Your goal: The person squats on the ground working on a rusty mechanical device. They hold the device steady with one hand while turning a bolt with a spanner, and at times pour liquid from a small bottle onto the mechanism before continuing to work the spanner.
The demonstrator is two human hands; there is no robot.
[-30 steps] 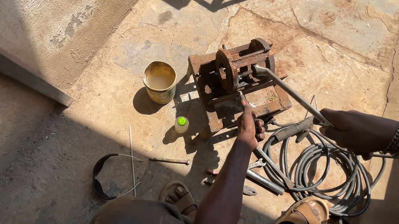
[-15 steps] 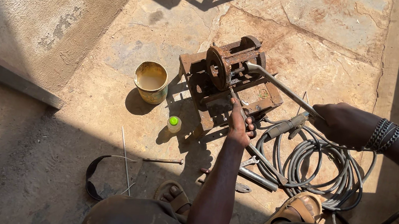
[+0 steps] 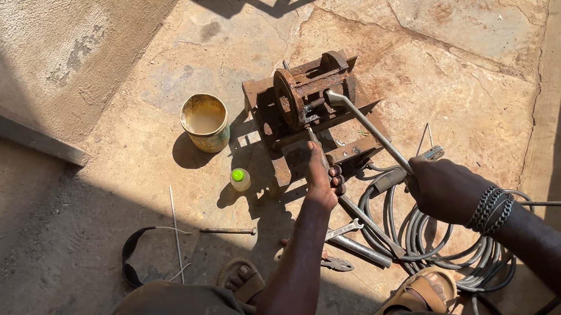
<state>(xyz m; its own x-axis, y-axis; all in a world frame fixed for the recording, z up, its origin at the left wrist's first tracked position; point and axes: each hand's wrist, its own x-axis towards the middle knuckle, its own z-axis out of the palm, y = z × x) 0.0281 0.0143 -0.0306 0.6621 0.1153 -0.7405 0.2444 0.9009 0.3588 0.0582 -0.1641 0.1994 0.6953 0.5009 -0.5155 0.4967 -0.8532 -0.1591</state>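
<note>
One rusty machine (image 3: 308, 105) is sitting far of both hands. Left hand (image 3: 323, 176) is gripping a small tool against it; right hand (image 3: 442, 188) is clenching one long lever (image 3: 369, 128).

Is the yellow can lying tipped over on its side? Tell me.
No, the yellow can stands upright on the stone floor, its open mouth facing up, left of the rusty metal device.

Rusty, rough metal machine (image 3: 311, 109), bare steel lever (image 3: 369, 128), matt stone floor (image 3: 448, 64), smooth rubber cable (image 3: 433, 244).
</note>
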